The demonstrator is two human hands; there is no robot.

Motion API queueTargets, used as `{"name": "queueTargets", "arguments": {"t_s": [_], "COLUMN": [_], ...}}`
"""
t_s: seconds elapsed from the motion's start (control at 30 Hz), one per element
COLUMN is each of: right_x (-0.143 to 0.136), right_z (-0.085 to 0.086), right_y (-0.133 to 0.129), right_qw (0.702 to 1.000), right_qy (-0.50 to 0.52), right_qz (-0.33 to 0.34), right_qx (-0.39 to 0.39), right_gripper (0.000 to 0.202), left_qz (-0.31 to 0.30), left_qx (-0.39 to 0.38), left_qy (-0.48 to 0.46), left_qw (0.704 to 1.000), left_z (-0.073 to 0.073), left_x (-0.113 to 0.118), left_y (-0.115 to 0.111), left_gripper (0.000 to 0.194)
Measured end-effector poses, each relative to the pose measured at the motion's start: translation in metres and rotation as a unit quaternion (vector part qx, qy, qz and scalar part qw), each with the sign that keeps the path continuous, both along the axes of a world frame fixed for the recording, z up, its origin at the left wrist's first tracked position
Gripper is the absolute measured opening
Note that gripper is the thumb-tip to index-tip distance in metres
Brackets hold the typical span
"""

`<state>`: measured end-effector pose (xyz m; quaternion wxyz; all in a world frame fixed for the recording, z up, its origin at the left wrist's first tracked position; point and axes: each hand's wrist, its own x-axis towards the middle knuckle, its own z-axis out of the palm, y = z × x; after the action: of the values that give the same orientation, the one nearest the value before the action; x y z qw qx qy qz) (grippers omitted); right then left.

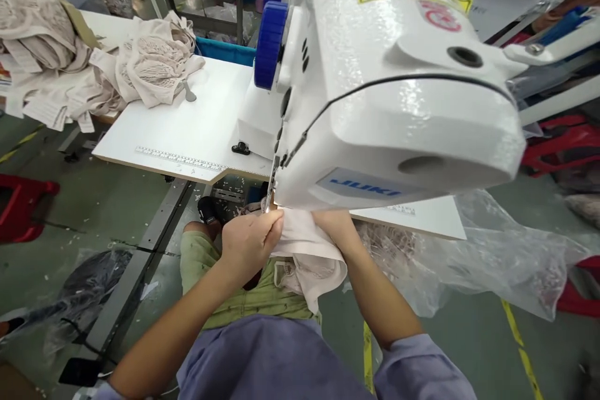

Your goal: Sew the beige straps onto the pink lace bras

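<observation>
Both forearms are stretched toward the sewing machine. The left hand is curled below its left edge, thumb uppermost; the right hand is partly hidden beneath it.

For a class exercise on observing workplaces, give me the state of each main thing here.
Left hand: closed, gripping pale fabric
Right hand: at the fabric, partly hidden
Pale fabric: held, hanging in folds
Sewing machine: upright; cannot tell if running
Garments: heaped
Ruler strip: lying flat
Clear plastic: crumpled
</observation>
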<state>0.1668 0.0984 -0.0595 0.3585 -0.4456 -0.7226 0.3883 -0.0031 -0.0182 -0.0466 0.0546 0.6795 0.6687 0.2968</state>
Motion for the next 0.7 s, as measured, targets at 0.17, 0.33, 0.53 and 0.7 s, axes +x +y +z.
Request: {"name": "queueTargets", "arguments": {"t_s": [0.17,0.33,0.53,0.7], "right_x": [0.0028,0.0043,0.0064,0.0079], "right_z": [-0.0034,-0.0087,-0.0091,-0.0026], "right_y": [0.0031,0.0059,0.0067,0.0041], "right_qw": [1.0,0.999,0.999,1.0], "right_qy": [-0.014,-0.016,0.006,0.007], "right_qz": [-0.009,-0.023,-0.028,0.007], "right_qx": [0.021,0.025,0.014,-0.007], "right_gripper": [0.025,0.024,0.022,0.019], "left_qz": [-0.008,-0.014,-0.023,-0.02], "left_qx": [0.007,-0.012,0.007,-0.011], "left_qy": [0.001,-0.001,-0.016,-0.021], "left_qw": [1.0,1.0,1.0,1.0], "left_z": [0.0018,0.0039,0.006,0.0092], "left_x": [0.0057,0.0101,0.0105,0.009], "left_y": [0.0028,0.0048,0.0053,0.0032], "left_gripper": [0.038,0.037,0.035,0.035]}}
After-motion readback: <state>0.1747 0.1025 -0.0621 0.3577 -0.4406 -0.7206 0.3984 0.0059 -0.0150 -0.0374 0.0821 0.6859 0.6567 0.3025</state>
